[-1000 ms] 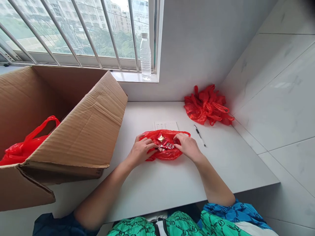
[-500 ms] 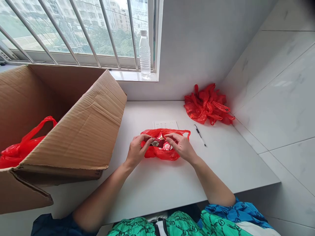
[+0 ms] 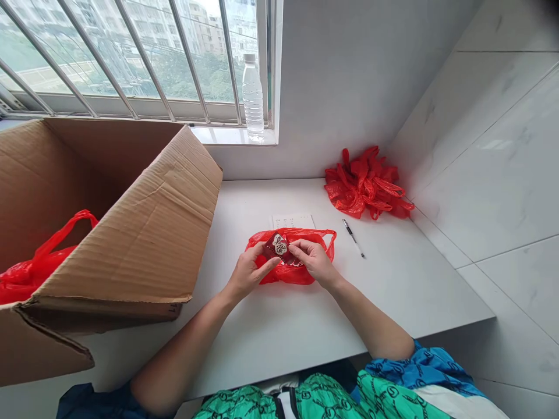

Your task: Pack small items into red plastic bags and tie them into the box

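Observation:
A small dark red packet point(image 3: 278, 246) with a pale printed emblem is held up between both hands. My left hand point(image 3: 251, 270) grips its left side between thumb and fingers, and my right hand point(image 3: 315, 262) pinches its right edge. Directly beneath lies an open red plastic bag point(image 3: 288, 276) on the white table, its handle loop to the right. Other contents of the bag are mostly hidden by the packet and my hands. Behind the bag, a sheet of paper point(image 3: 293, 221) with printed or written marks is partly covered.
A large open cardboard box point(image 3: 144, 215) on the left holds a red bag point(image 3: 39, 267). A pen point(image 3: 353, 238) and a heap of red plastic bags point(image 3: 367, 183) are on the table point(image 3: 410, 273) at right. A water bottle point(image 3: 253, 99) stands on the windowsill.
The dark red packet is now raised and tilted, its emblem facing up, covering more of the bag's contents. My right hand has moved left and closed on the packet's edge.

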Motion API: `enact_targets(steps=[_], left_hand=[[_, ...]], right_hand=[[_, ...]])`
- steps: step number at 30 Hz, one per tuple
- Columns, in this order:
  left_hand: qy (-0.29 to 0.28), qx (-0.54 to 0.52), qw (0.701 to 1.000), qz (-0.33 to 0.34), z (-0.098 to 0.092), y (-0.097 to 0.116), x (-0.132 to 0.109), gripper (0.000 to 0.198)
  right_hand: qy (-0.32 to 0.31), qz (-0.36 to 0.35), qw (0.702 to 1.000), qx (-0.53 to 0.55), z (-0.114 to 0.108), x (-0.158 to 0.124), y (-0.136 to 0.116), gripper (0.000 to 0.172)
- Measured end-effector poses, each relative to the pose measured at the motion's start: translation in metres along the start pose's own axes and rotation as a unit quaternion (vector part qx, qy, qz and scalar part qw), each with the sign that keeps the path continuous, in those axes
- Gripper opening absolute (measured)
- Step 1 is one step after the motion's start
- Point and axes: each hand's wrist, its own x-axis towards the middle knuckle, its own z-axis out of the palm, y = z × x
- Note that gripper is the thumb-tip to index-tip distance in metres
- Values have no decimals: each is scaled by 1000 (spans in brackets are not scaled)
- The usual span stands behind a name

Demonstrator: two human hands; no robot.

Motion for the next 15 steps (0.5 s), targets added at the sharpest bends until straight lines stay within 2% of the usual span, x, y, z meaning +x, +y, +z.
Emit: enact_targets(steps=[3,9,12,15], left_hand=[[2,-18,1000,-9,3,4,-1,22],[-18,-143,988,-45,9,1,-4,22],[0,-118,993,-32,6,-2,-2,21],[-21,-39,999,6,2,-3,-1,28]], right_hand=[[-21,1,1000,-5,-2,-1,0,28],[-39,-21,989,-138,-12,-4,-8,24],[-47,-6,985,-164,-11,-5,-11,26],[-35,8,992,-123,-9,-4,-8,34]])
